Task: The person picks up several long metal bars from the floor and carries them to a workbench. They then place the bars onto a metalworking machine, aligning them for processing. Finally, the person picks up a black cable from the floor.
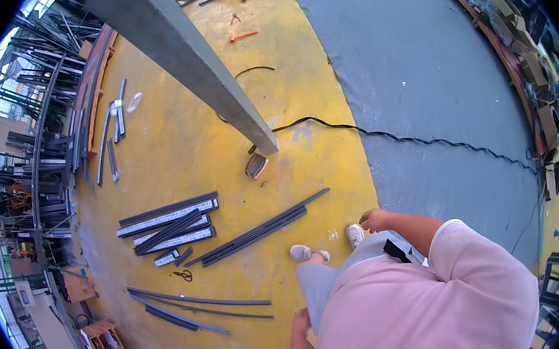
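My right hand (374, 220) hangs beside my right leg, fingers loosely bent and slightly apart, with nothing seen in it. My left hand (300, 322) is low by my left thigh; its fingers are mostly hidden against the leg. Neither hand touches anything on the floor. Ahead and to the left lie long dark grey bars (261, 233), side by side. Beyond them is a stack of long white-labelled packs (169, 215) with dark bars on top. Black-handled scissors (183, 275) lie near the stack. Closer on the left are several thin grey strips (201, 303).
A grey column (217, 86) rises from the yellow floor, with a small block (256, 166) at its foot. A twisted black cable (417, 139) crosses the grey matting (416, 60). An orange-handled hammer (243, 36) lies farther off. Loaded racks (37, 171) line the left.
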Tool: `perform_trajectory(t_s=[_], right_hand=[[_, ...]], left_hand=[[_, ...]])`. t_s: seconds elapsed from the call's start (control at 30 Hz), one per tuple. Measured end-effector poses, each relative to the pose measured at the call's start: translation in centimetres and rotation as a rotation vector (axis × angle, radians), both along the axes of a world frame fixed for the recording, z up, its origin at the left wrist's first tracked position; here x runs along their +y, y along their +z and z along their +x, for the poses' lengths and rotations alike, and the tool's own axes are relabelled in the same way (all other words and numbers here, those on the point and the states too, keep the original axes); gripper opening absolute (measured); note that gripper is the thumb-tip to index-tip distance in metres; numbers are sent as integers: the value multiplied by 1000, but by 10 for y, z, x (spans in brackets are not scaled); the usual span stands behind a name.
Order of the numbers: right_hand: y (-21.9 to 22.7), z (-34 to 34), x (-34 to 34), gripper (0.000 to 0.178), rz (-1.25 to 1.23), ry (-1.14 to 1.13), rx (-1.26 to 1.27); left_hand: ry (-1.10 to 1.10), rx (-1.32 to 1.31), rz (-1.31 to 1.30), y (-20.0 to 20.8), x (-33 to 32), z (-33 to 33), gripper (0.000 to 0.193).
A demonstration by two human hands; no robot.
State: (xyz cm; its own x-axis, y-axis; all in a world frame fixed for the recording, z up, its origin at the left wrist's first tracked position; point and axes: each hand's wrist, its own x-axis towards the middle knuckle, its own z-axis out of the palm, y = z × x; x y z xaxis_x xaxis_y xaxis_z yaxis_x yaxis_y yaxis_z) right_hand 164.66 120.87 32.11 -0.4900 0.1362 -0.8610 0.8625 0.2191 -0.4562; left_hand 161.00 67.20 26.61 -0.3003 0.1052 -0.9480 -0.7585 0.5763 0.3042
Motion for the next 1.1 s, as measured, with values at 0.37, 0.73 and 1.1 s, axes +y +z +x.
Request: perform_trajectory(t_s=[0.37,0.73,1.1], right_hand=[[-102,-44,191,37,339,181,-79],[-412,-316,338,37,225,220,-113],[-603,-584,309,49,566,576,428]], left_hand=[[64,120,-56,-11,107,-113,23],[134,62,-237,7,394,-198,26],[467,-359,-368,-38,552,-159,35]])
